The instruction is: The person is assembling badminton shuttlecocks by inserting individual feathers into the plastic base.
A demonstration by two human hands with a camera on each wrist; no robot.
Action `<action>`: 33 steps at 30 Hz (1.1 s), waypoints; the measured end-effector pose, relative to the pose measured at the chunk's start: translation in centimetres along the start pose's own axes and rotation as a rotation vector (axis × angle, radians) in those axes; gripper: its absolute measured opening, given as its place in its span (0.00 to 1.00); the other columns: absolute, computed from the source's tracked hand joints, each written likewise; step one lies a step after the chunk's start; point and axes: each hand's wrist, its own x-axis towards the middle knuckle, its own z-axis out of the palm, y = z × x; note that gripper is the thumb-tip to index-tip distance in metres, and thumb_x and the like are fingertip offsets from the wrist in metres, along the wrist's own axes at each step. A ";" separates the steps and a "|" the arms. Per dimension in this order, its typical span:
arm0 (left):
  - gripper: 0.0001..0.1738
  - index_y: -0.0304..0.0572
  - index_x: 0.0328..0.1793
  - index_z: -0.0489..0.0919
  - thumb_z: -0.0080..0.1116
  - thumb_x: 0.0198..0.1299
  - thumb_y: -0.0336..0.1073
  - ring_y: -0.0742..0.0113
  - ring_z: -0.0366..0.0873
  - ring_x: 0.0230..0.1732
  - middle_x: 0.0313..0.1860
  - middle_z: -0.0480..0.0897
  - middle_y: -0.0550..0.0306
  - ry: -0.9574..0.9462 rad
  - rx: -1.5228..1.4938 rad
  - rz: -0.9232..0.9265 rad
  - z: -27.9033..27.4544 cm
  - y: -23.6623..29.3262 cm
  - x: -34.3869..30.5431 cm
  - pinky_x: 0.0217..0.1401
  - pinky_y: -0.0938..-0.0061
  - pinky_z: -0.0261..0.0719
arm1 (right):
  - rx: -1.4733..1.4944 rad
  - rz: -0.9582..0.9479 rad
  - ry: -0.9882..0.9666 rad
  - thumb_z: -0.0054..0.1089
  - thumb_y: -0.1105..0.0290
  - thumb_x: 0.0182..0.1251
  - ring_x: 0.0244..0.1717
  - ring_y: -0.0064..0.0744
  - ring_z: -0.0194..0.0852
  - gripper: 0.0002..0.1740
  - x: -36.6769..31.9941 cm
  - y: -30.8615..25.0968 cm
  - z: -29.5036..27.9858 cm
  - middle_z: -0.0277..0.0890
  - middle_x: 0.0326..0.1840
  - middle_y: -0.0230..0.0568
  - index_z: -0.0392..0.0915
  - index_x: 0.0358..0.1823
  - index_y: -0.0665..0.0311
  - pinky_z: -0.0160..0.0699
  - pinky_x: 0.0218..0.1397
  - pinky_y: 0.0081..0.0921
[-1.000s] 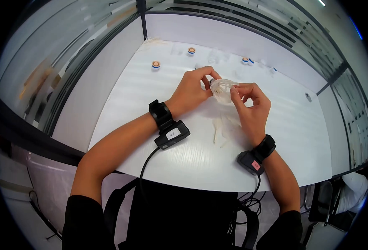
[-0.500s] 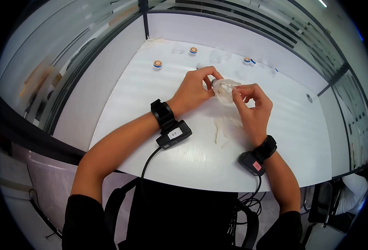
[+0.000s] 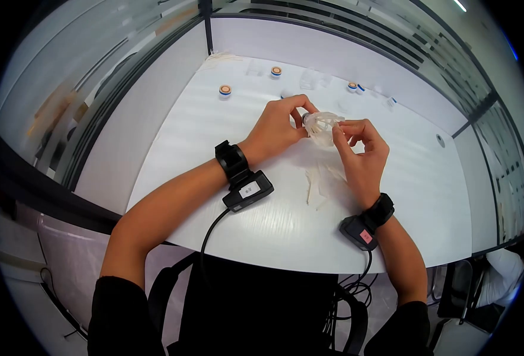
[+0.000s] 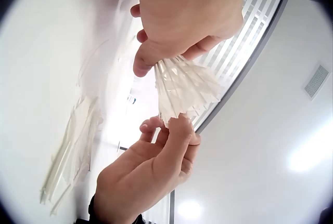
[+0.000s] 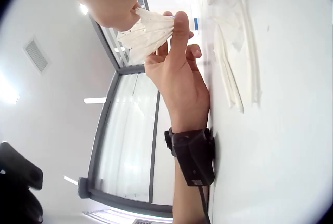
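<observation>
A white feather shuttlecock (image 3: 322, 126) is held up over the table between both hands. My left hand (image 3: 278, 129) grips its narrow base end between thumb and fingers, largely hiding the cork. With thumb and index finger, my right hand (image 3: 365, 153) pinches a feather at the wide rim. In the left wrist view, the shuttlecock (image 4: 182, 86) shows its quills running from the left hand's fingers toward the right fingertips. The right wrist view shows the feather skirt (image 5: 148, 31) spread between the hands. Loose feathers (image 3: 314, 188) lie on the table beneath them.
Small round pieces with brown tops and blue bands stand farther back: one at left (image 3: 225, 91), one at back (image 3: 276, 72), another toward the right (image 3: 352, 87). Pale feathers (image 3: 220, 57) lie in the far left corner. Low partition walls (image 3: 333, 50) border the white table.
The head view has shifted very slightly. Both hands keep their hold on the shuttlecock, and the right fingertips have moved only a little along the feather rim.
</observation>
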 end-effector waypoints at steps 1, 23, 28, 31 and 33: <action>0.15 0.39 0.50 0.85 0.73 0.56 0.29 0.72 0.78 0.37 0.42 0.87 0.64 0.000 -0.002 0.009 0.1 -0.1 0.0 0.35 0.75 0.76 | 0.005 0.000 0.003 0.73 0.75 0.63 0.32 0.21 0.76 0.06 0.0 0.0 0.0 0.90 0.39 0.36 0.83 0.35 0.67 0.70 0.37 0.21; 0.15 0.41 0.49 0.86 0.75 0.55 0.30 0.70 0.79 0.38 0.42 0.88 0.65 -0.008 -0.010 0.009 0.2 -0.2 0.0 0.40 0.73 0.77 | 0.024 -0.019 -0.042 0.73 0.75 0.64 0.31 0.20 0.76 0.06 -0.1 0.3 -0.2 0.89 0.38 0.38 0.83 0.35 0.67 0.70 0.38 0.21; 0.14 0.42 0.49 0.86 0.74 0.55 0.30 0.72 0.78 0.38 0.42 0.88 0.66 -0.007 -0.014 -0.013 0.1 0.0 -0.1 0.38 0.74 0.76 | 0.030 0.001 -0.042 0.72 0.75 0.65 0.31 0.20 0.76 0.05 0.0 0.2 -0.2 0.89 0.38 0.38 0.83 0.35 0.67 0.70 0.37 0.21; 0.14 0.41 0.48 0.86 0.74 0.55 0.29 0.72 0.78 0.38 0.42 0.88 0.66 -0.004 -0.002 -0.021 0.1 0.2 0.1 0.38 0.74 0.76 | 0.026 -0.009 -0.032 0.72 0.75 0.65 0.31 0.20 0.76 0.06 0.0 0.2 -0.2 0.89 0.38 0.38 0.82 0.34 0.67 0.70 0.37 0.21; 0.14 0.41 0.48 0.86 0.74 0.55 0.28 0.72 0.78 0.38 0.42 0.88 0.66 -0.003 0.000 -0.015 0.0 0.1 -0.1 0.38 0.75 0.76 | 0.028 -0.005 -0.031 0.72 0.75 0.65 0.31 0.20 0.76 0.06 0.0 0.2 -0.1 0.89 0.37 0.38 0.82 0.34 0.67 0.70 0.37 0.21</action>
